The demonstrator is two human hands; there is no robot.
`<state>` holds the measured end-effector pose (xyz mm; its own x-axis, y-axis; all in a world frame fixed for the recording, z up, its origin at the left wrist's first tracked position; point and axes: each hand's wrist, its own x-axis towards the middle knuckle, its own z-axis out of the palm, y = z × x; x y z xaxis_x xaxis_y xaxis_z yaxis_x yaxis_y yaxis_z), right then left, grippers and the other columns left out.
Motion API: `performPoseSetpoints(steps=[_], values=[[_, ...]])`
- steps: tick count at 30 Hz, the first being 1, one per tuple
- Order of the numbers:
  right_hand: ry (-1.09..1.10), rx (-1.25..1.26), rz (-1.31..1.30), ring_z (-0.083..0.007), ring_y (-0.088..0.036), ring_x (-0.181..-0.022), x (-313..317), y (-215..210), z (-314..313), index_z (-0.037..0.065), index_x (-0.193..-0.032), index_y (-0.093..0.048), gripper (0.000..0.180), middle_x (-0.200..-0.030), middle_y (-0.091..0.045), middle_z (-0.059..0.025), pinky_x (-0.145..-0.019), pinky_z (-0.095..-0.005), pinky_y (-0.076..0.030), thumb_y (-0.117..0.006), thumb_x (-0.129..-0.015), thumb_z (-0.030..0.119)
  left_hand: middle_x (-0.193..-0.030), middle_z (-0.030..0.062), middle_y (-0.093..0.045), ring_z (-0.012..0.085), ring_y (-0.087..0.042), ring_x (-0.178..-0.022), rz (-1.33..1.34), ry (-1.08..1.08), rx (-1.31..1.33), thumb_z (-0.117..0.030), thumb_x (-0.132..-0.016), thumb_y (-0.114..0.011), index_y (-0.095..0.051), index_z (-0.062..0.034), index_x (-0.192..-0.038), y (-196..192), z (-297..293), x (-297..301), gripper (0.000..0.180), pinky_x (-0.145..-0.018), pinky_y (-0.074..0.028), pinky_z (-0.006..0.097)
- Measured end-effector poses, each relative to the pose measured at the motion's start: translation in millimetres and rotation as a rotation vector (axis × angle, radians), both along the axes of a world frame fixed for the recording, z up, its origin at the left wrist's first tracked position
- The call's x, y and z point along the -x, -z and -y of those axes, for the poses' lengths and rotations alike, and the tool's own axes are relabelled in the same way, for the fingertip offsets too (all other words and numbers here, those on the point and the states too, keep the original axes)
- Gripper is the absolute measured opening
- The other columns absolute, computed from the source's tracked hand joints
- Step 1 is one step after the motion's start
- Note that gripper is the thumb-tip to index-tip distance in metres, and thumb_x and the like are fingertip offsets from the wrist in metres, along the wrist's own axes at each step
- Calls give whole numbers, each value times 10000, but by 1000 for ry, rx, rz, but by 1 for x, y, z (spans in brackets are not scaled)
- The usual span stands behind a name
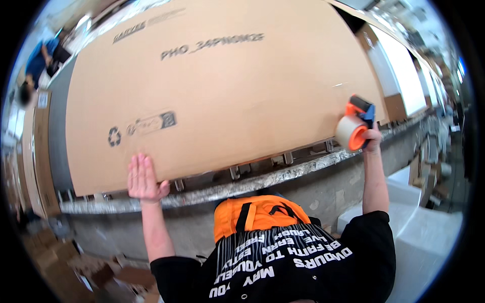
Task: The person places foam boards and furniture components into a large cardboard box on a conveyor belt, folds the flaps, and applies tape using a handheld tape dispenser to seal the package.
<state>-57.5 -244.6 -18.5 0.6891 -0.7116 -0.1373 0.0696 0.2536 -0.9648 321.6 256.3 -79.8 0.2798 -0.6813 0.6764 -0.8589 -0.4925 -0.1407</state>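
Observation:
A large flat cardboard box (217, 96) lies before me on a conveyor with small metal rollers. My left hand (143, 178) rests flat on its near left edge, fingers stretched out and together, thumb apart. At the near right of the box, my right hand (373, 138) is closed round the handle of a tape dispenser (359, 108) in orange and blue. A wide roll of tape (347, 132) sits in the dispenser, close over the cardboard. Whether the tape touches the box I cannot tell.
The conveyor's metal-wrapped edge (273, 178) runs between me and the box. White blocks with cardboard (404, 65) stand beyond its right end. More cartons (45, 151) are at the left. A person in blue (38, 60) bends at the far left. White foam pieces (419, 232) lie at my right.

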Motion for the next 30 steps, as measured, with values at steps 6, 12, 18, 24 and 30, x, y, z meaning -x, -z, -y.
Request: performPoseSetpoints(steps=[6,12,18,24,30], values=[[137,-82,55,-267,-644,-1025,-52,-12,-153,-70,-1252,-502,781,-1141,-617,-155,-947,-384,-514,-570,-485,63,-1243,239,-609,406,-566,-1193,-77,265,-23,-362,-972,-325,-584,58,-1256,-20,-7,-168,570,-1031,-430,492],[224,-117,28,-200,-575,-1105,-100,-35,-204,-51,-1329,-478,775,-1210,-595,-120,-1011,-320,-429,-542,-557,-20,-1470,218,-399,355,-305,-1408,-337,9,-489,-326,-947,-519,-418,18,-1411,-44,60,-223,586,-1173,-182,458],[436,-57,118,-135,-576,-843,-152,-42,-58,-12,-1115,-601,410,-982,-620,-66,-773,-287,-475,-614,-729,125,-1580,227,-142,478,-56,-1448,-420,393,-627,-636,-915,-380,-244,-4,-1501,-54,193,65,873,-1166,-7,575],[96,228,-529,-218,-630,-892,-239,-29,-13,14,-1014,-660,461,-987,-662,-103,-795,-335,-493,-681,-714,364,-1571,229,-170,524,-78,-1426,-485,529,-629,-680,-895,-378,-285,11,-1482,-59,262,176,912,-1140,-25,632],[-142,518,-452,-284,-539,-1182,-259,1,53,37,-1261,-589,702,-1267,-592,-173,-997,-376,-422,-672,-800,560,-1579,139,-224,445,-140,-1446,-690,162,-540,-670,-875,-443,-319,-122,-1501,-65,284,202,841,-1137,-85,635]])
